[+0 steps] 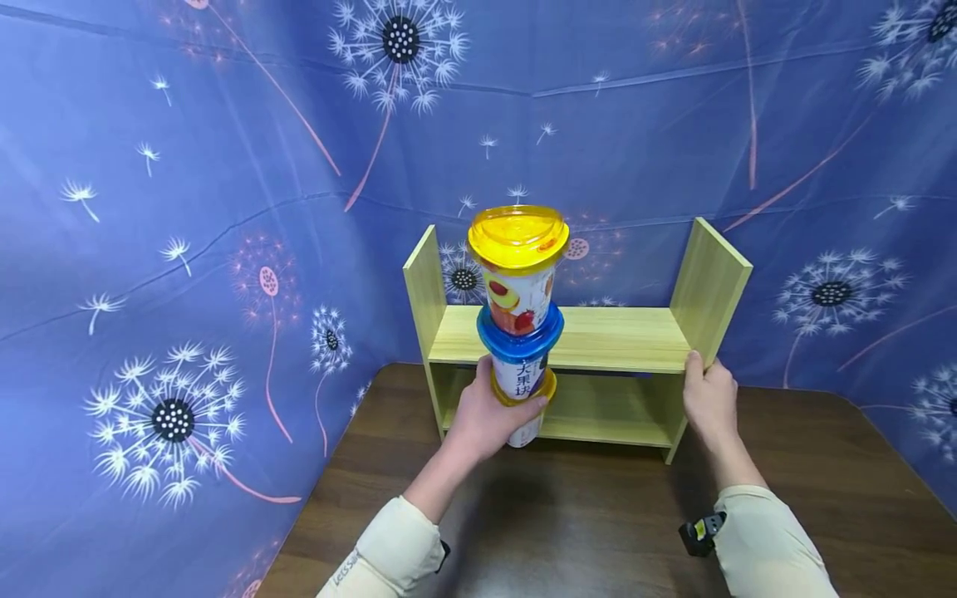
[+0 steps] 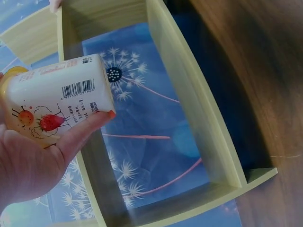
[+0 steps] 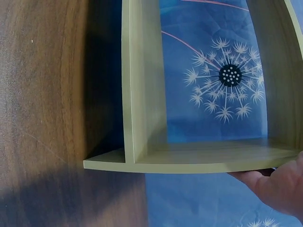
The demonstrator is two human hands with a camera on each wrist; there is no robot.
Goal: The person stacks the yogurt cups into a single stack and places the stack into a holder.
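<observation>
My left hand (image 1: 486, 415) holds a stack of three lidded fruit cups, gripping it near the bottom. The top cup (image 1: 516, 295) has a yellow lid, the middle cup (image 1: 521, 375) a blue lid, and the bottom cup (image 1: 526, 433) a yellow rim. Seen from the left wrist, the thumb lies along the printed white bottom cup (image 2: 71, 97) with its barcode. The stack is in front of a light wooden two-tier shelf (image 1: 613, 336). My right hand (image 1: 710, 403) grips the shelf's right side panel (image 3: 199, 167), near the upper board; some fingers are hidden.
The shelf stands on a dark brown wooden table (image 1: 583, 515), its side panels rising above the upper board. Blue cloth (image 1: 247, 166) with a dandelion print hangs behind and to the left. A black device (image 1: 701, 533) is strapped at the right wrist.
</observation>
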